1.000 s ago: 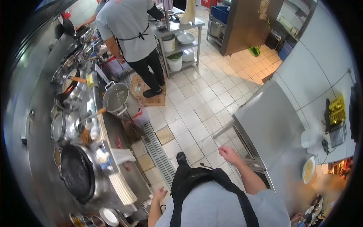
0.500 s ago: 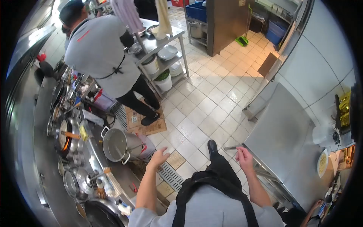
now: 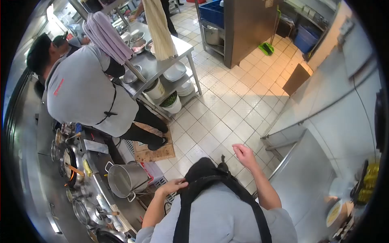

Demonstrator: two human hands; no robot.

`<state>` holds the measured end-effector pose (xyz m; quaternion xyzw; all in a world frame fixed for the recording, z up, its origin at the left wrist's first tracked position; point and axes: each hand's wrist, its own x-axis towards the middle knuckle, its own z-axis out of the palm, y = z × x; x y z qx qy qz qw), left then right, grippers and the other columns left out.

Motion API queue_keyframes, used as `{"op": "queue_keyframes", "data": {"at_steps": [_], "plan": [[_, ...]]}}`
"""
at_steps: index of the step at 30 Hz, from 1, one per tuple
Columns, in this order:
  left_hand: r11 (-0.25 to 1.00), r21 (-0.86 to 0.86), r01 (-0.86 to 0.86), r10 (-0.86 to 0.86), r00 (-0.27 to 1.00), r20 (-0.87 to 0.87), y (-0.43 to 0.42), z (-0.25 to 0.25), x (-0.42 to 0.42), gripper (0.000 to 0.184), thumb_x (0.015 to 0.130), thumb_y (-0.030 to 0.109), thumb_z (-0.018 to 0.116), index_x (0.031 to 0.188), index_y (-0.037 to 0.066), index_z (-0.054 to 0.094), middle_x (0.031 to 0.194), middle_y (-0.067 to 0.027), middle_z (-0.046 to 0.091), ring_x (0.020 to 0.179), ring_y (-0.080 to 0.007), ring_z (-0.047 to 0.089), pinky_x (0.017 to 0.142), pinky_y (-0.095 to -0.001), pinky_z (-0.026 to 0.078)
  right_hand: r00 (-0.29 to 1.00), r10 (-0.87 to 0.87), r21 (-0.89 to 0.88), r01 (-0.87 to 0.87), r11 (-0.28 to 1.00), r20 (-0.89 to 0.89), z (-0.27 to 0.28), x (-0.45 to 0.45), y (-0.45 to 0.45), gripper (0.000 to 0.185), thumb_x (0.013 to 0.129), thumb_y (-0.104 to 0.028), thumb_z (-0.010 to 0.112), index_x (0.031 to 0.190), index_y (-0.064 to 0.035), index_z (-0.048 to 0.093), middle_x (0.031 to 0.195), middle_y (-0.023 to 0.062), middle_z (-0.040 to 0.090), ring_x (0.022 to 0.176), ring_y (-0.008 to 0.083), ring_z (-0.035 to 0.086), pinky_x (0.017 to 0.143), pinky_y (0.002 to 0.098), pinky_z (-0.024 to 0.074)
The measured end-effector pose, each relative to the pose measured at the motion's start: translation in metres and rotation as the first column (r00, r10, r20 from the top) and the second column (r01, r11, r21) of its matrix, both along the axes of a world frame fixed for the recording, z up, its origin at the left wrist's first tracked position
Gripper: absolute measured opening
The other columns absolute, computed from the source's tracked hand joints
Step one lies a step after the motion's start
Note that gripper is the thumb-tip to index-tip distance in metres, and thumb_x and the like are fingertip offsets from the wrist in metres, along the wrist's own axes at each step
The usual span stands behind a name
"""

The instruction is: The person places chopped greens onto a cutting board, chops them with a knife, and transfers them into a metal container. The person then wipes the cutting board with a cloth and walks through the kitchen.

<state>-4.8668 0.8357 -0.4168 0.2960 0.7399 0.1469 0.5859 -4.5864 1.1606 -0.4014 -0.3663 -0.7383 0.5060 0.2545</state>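
Note:
My left hand [image 3: 172, 186] is beside the black apron [image 3: 201, 172] at my waist, its fingers stretched out and nothing visible in them. The fingertips are right at the apron's edge; whether they touch it I cannot tell. Over the tiled floor [image 3: 221, 109], my right hand [image 3: 244, 156] is raised with its fingers curled in, and I see nothing in it. A large steel pot [image 3: 121, 180] with two handles stands to the left of my left hand. The steel table [image 3: 312, 182] lies to the right of my right forearm.
A co-worker [image 3: 89, 89] in a grey shirt stands ahead left on a cardboard sheet [image 3: 154, 150], by a shelved steel table [image 3: 182, 48]. Pans [image 3: 83, 210] line the stove on the left. A plate of food [image 3: 334, 213] sits at the right. A green dustpan [image 3: 266, 49] is far ahead.
I have moved forward, nearer the co-worker and the shelved table. My left hand has come in to the apron. My right hand is farther forward, its fingers more curled.

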Motion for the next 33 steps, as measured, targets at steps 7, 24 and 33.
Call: {"op": "queue_keyframes", "data": {"at_steps": [7, 24, 33], "plan": [[0.991, -0.046, -0.127, 0.123, 0.989, -0.077, 0.045, -0.103, -0.100, 0.073, 0.094, 0.059, 0.060, 0.141, 0.002, 0.058, 0.136, -0.0192, 0.064, 0.122, -0.0332, 0.062, 0.094, -0.0420, 0.050, 0.970, 0.142, -0.149, -0.113, 0.982, 0.200, -0.028, -0.115, 0.127, 0.025, 0.097, -0.019, 0.065, 0.115, -0.0031, 0.070, 0.076, 0.0123, 0.069, 0.068, 0.0175, 0.065, 0.065, 0.0335, 0.0517], [0.673, 0.549, 0.496, -0.391, 0.868, -0.305, 0.679, 0.025, -0.248, 0.053, 0.099, 0.035, 0.060, 0.138, 0.000, 0.056, 0.129, -0.0249, 0.065, 0.117, -0.0384, 0.064, 0.099, -0.0429, 0.051, 0.789, -0.595, -0.451, 0.592, 0.668, 0.153, -0.086, -0.116, 0.302, 0.023, 0.103, -0.018, 0.058, 0.113, 0.0006, 0.067, 0.076, 0.0012, 0.057, 0.067, 0.0090, 0.056, 0.063, 0.0257, 0.0495], [0.721, 0.652, 0.235, -0.070, 0.961, -0.269, 0.860, 0.110, -0.284, 0.049, 0.098, 0.031, 0.064, 0.138, 0.002, 0.058, 0.138, -0.0194, 0.061, 0.122, -0.0299, 0.063, 0.104, -0.0390, 0.049, 0.626, -0.757, -0.593, 0.687, 0.420, 0.188, -0.105, -0.122, 0.512, 0.018, 0.100, -0.023, 0.064, 0.101, -0.0057, 0.068, 0.070, -0.0020, 0.049, 0.062, 0.0075, 0.047, 0.056, 0.0256, 0.0446]]}}
